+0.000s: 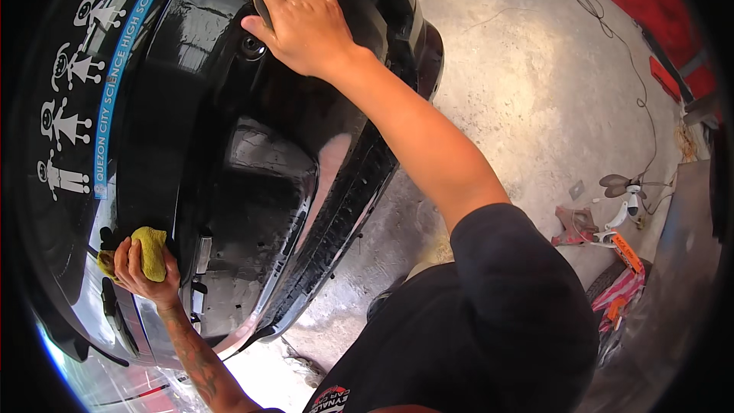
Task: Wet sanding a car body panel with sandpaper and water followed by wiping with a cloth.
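The back of a glossy black car (206,99) fills the left half of the view. Around a folded yellow cloth (154,254), the fingers of my left hand (139,269) are closed, pressing it against the lower edge of the rear window. My right hand (302,19) rests on the black bodywork farther off, palm down and fingers stretched out. A dark rounded edge (261,8) shows beside its index finger; I cannot tell whether it is a pad or part of the car. Below the right thumb sits a small round fitting (251,47).
White figure stickers (67,126) and a blue strip sticker (126,69) are on the rear window, near a wiper (115,310). On the concrete floor (505,69) at right lie a cable (641,99), a small fan (631,187) and a red metal stand (575,226).
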The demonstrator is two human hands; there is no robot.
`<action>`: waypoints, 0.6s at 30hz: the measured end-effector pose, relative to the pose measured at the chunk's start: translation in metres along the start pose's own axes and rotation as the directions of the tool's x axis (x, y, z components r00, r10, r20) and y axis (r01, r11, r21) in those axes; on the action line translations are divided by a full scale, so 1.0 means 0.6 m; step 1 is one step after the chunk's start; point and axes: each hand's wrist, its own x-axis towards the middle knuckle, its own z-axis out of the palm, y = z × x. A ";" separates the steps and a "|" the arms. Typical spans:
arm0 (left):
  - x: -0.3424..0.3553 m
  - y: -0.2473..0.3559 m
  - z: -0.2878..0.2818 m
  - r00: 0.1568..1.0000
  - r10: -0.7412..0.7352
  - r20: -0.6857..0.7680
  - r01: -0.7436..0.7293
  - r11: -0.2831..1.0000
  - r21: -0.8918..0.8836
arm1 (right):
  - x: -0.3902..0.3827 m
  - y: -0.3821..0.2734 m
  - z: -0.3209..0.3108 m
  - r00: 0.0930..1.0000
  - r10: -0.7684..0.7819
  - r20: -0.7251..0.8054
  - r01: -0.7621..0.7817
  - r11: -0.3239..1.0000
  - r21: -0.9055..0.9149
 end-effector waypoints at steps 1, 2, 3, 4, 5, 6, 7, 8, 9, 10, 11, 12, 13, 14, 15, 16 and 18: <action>-0.003 0.000 -0.005 1.000 -0.004 0.002 0.004 1.000 0.004 | -0.016 -0.006 -0.008 0.999 -0.006 0.038 0.006 1.000 -0.010; -0.004 0.000 -0.007 1.000 -0.006 0.004 0.006 1.000 0.000 | -0.045 -0.012 -0.014 0.998 -0.006 0.056 0.006 1.000 -0.015; -0.004 0.000 -0.007 1.000 -0.008 0.007 0.008 1.000 -0.002 | -0.069 -0.014 -0.017 0.997 -0.006 0.078 0.006 1.000 -0.004; -0.003 0.000 -0.008 1.000 -0.012 0.003 0.012 1.000 0.002 | -0.081 -0.014 -0.016 0.995 -0.006 0.100 0.006 1.000 0.008; 0.000 0.002 -0.007 1.000 -0.010 0.002 0.010 1.000 -0.004 | -0.067 -0.010 -0.014 0.995 -0.012 0.097 0.012 1.000 0.009; 0.001 0.002 -0.005 1.000 -0.006 0.007 0.006 1.000 -0.019 | -0.046 -0.007 -0.012 0.998 -0.029 0.052 0.029 1.000 -0.004; 0.001 0.002 -0.003 1.000 -0.005 0.007 0.005 1.000 -0.023 | -0.021 -0.005 -0.008 0.999 -0.046 0.007 0.046 0.999 -0.016; 0.006 0.004 -0.004 1.000 -0.003 0.002 0.003 1.000 -0.020 | 0.017 -0.003 0.003 0.998 -0.063 -0.026 0.064 0.998 0.022; 0.009 0.005 -0.003 1.000 0.000 0.001 0.000 1.000 -0.020 | 0.067 -0.001 0.013 0.997 -0.074 0.027 0.073 0.997 0.033; 0.009 0.007 0.005 1.000 0.001 0.000 -0.001 1.000 -0.029 | 0.097 0.004 0.014 0.993 -0.081 0.083 0.078 0.996 0.032; 0.007 0.005 0.005 1.000 -0.002 -0.004 0.002 0.999 -0.034 | 0.099 0.000 0.014 0.993 -0.083 0.084 0.080 0.996 0.038; 0.006 0.004 0.003 1.000 -0.005 -0.008 0.005 0.999 -0.039 | 0.100 -0.002 0.012 0.990 -0.099 0.097 0.095 0.995 0.044; 0.003 0.003 -0.002 1.000 -0.008 -0.006 0.007 0.999 -0.036 | 0.100 -0.002 0.009 0.987 -0.115 0.110 0.110 0.993 0.050; -0.001 0.001 -0.010 1.000 -0.014 0.003 0.014 1.000 -0.012 | 0.079 -0.008 0.007 0.987 -0.122 0.110 0.116 0.992 0.058; -0.005 0.001 -0.010 1.000 -0.023 0.005 0.023 1.000 0.007 | 0.038 -0.012 0.001 0.988 -0.134 0.078 0.133 0.991 0.011; -0.007 0.001 -0.010 1.000 -0.029 0.000 0.029 1.000 0.009 | 0.008 -0.013 -0.005 0.988 -0.146 0.047 0.148 0.988 -0.035; 0.002 0.005 -0.009 1.000 -0.011 0.010 0.011 1.000 -0.001 | -0.016 -0.002 -0.011 0.989 -0.140 0.045 0.142 0.989 -0.043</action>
